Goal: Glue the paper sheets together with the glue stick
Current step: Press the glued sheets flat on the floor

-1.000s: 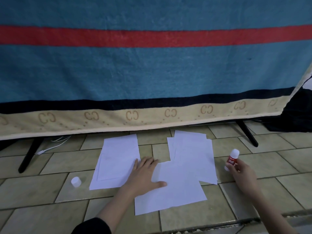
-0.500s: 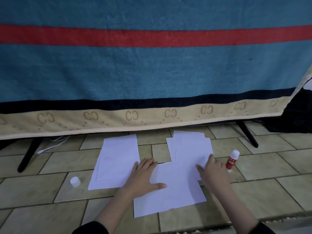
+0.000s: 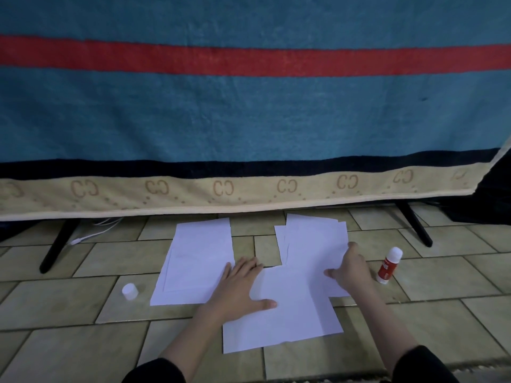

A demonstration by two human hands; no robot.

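Observation:
White paper sheets lie on the tiled floor. My left hand (image 3: pixel 239 290) rests flat, fingers spread, on the left edge of the nearest sheet (image 3: pixel 287 316). My right hand (image 3: pixel 351 269) pinches the right edge of the top sheet of a loose stack (image 3: pixel 312 244) behind it, thumb on top of the paper. A second pile of sheets (image 3: pixel 199 261) lies to the left. The red and white glue stick (image 3: pixel 388 265) stands uncapped on the floor just right of my right hand. Its white cap (image 3: pixel 130 291) sits on the floor at the left.
A blue blanket (image 3: pixel 249 114) with a red stripe and beige border hangs across the back over a stand with black legs (image 3: pixel 56 244) (image 3: pixel 414 228). A white cable (image 3: pixel 91 233) lies under it at the left. Dark cloth (image 3: pixel 492 200) sits at the far right.
My right hand set the glue stick down upright, moved left and took hold of the right edge of the stack's top sheet. My left hand stayed flat on the near sheet.

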